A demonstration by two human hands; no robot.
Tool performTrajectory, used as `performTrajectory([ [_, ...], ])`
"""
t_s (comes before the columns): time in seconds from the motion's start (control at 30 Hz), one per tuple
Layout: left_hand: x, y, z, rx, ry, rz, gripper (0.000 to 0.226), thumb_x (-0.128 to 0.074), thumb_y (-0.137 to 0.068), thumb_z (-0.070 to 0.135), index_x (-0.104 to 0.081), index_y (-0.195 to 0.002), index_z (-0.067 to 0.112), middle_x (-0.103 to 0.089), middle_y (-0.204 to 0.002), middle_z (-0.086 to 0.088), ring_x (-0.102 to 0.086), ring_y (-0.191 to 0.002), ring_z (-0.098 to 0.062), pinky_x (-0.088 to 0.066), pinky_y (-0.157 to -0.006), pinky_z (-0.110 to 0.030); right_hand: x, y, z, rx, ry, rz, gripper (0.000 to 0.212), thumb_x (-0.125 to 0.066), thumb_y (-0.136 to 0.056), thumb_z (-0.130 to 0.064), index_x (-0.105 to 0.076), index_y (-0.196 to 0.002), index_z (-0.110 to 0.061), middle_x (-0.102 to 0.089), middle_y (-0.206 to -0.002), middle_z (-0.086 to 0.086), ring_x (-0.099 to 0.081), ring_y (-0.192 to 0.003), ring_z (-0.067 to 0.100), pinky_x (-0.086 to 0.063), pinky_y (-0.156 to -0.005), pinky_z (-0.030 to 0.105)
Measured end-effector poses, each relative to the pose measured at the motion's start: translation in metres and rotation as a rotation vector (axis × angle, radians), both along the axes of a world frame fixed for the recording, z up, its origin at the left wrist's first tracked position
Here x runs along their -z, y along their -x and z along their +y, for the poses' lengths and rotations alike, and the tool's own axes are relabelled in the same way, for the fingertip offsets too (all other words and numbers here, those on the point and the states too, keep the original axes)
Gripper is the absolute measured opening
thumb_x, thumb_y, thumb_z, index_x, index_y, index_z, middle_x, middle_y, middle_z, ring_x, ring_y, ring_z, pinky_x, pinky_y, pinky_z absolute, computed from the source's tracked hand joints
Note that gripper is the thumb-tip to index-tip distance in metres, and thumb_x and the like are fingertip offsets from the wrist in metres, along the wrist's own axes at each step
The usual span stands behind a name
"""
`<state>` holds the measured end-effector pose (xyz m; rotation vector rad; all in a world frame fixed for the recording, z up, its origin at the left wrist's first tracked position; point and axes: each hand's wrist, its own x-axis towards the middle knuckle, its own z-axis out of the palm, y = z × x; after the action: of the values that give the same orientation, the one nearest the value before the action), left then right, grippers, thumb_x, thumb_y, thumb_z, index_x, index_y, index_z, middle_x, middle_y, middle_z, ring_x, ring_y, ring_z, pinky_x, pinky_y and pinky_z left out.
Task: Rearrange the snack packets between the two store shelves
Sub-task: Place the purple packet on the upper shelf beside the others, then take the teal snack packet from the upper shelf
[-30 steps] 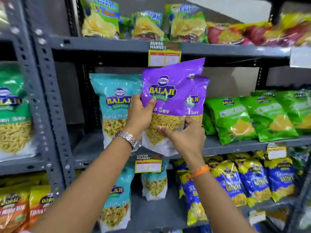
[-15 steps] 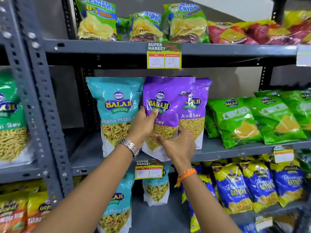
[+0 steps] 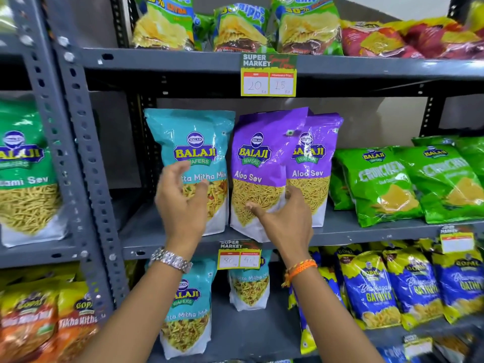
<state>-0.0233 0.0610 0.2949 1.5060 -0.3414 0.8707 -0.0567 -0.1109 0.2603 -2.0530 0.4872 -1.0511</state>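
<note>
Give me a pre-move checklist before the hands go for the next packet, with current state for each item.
1. Front purple Aloo Sev packet standing on the middle shelf: ok, upright.
2. Its base fully on the shelf: not ok, bottom corner overhangs the front edge.
3. Left hand empty: ok, open in front of the teal Khatta Mitha Mix packet.
4. Right hand released: cannot tell, fingers open at the purple packet's base, contact unclear.
5. Second purple packet undisturbed: ok, upright behind the first.
</note>
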Motion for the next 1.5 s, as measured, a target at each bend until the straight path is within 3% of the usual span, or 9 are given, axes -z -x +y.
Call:
performTrajectory([
  [0.1,0.005,-0.023,0.026,-0.107,0.016,0.076,0.055,-0.078,-0.081,0.012,-0.055,-0.131,0.009,-0.058,-0.137,-0.009,-0.055,-0.127,-0.018,-0.037,-0.103,-0.009,0.002,0.013,0.008,0.051,0.063,-0.154,0.098,-0.085,-0.066,-0.061,-0.046,-0.141,-0.014,-0.056,-0.141,0.009,-0.048,-0.133,0.032,-0.044,-0.110,0.048],
  [0.23,0.002,-0.049,0.038,0.014,-0.042,0.343,0.094,-0.088,-0.072,0.030,-0.037,-0.148,0.009,-0.044,-0.153,-0.011,-0.045,-0.141,-0.026,-0.039,-0.120,-0.043,0.009,0.025,0.047,-0.046,0.157,-0.354,0.066,-0.085,-0.073,-0.034,-0.053,-0.128,-0.014,-0.058,-0.126,0.005,-0.051,-0.118,0.027,-0.044,-0.104,0.041],
  [0.37,0.002,-0.070,0.042,0.159,-0.091,0.521,0.120,-0.099,-0.051,0.041,-0.036,-0.149,0.012,-0.062,-0.140,-0.007,-0.062,-0.126,-0.025,-0.050,-0.112,-0.049,0.019,0.014,0.078,-0.300,0.142,-0.282,0.062,-0.081,-0.079,-0.023,-0.052,-0.133,-0.013,-0.057,-0.130,0.003,-0.051,-0.121,0.019,-0.039,-0.106,0.026],
  [0.47,0.010,-0.084,0.046,0.211,-0.101,0.514,0.115,-0.101,-0.037,0.051,-0.054,-0.136,0.016,-0.075,-0.123,-0.003,-0.073,-0.111,-0.023,-0.057,-0.104,-0.050,0.021,-0.001,0.084,-0.384,0.145,-0.169,0.068,-0.076,-0.084,-0.022,-0.044,-0.143,-0.008,-0.051,-0.141,0.009,-0.046,-0.133,0.025,-0.033,-0.115,0.030],
  [0.6,0.014,-0.072,0.044,0.247,-0.151,0.444,0.076,-0.096,-0.067,0.032,-0.059,-0.132,0.018,-0.076,-0.120,-0.003,-0.073,-0.110,-0.021,-0.058,-0.104,-0.048,0.015,-0.017,0.087,-0.453,0.139,-0.055,0.073,-0.071,-0.091,-0.018,-0.034,-0.152,-0.003,-0.044,-0.152,0.017,-0.038,-0.144,0.032,-0.027,-0.120,0.036],
  [0.93,0.017,-0.059,0.067,0.126,-0.104,0.422,0.071,-0.094,-0.070,0.029,-0.059,-0.130,0.017,-0.075,-0.119,-0.003,-0.072,-0.107,-0.023,-0.059,-0.100,-0.047,-0.010,-0.048,0.087,-0.529,0.133,-0.020,0.064,-0.066,-0.095,-0.015,-0.036,-0.150,-0.002,-0.047,-0.151,0.019,-0.041,-0.144,0.032,-0.029,-0.113,0.029],
  [1.17,0.020,-0.047,0.088,0.127,-0.090,0.409,0.067,-0.092,-0.073,0.023,-0.059,-0.131,0.015,-0.074,-0.119,-0.002,-0.072,-0.107,-0.020,-0.060,-0.096,-0.043,-0.021,-0.066,0.088,-0.811,-0.294,0.078,0.068,-0.073,-0.092,-0.027,-0.038,-0.147,-0.007,-0.064,-0.134,0.008,-0.063,-0.122,0.024,-0.050,-0.112,0.051],
  [1.37,0.019,-0.026,0.100,0.245,-0.081,0.371,0.055,-0.088,-0.077,0.011,-0.058,-0.123,0.017,-0.073,-0.109,0.006,-0.071,-0.099,-0.008,-0.059,-0.082,-0.027,-0.023,-0.060,0.083,-1.014,-0.338,0.049,0.049,-0.068,-0.095,-0.007,-0.047,-0.140,-0.003,-0.069,-0.113,-0.003,-0.069,-0.100,0.004,-0.061,-0.087,0.021],
  [1.5,0.024,-0.012,0.111,0.288,-0.083,0.348,0.063,-0.091,-0.072,0.018,-0.062,-0.128,0.015,-0.076,-0.119,-0.001,-0.075,-0.105,-0.013,-0.061,-0.089,-0.034,-0.023,-0.042,0.085,-1.010,-0.328,0.026,0.042,-0.071,-0.090,-0.003,-0.054,-0.129,-0.008,-0.071,-0.108,-0.003,-0.070,-0.098,0.005,-0.061,-0.088,0.023],
])
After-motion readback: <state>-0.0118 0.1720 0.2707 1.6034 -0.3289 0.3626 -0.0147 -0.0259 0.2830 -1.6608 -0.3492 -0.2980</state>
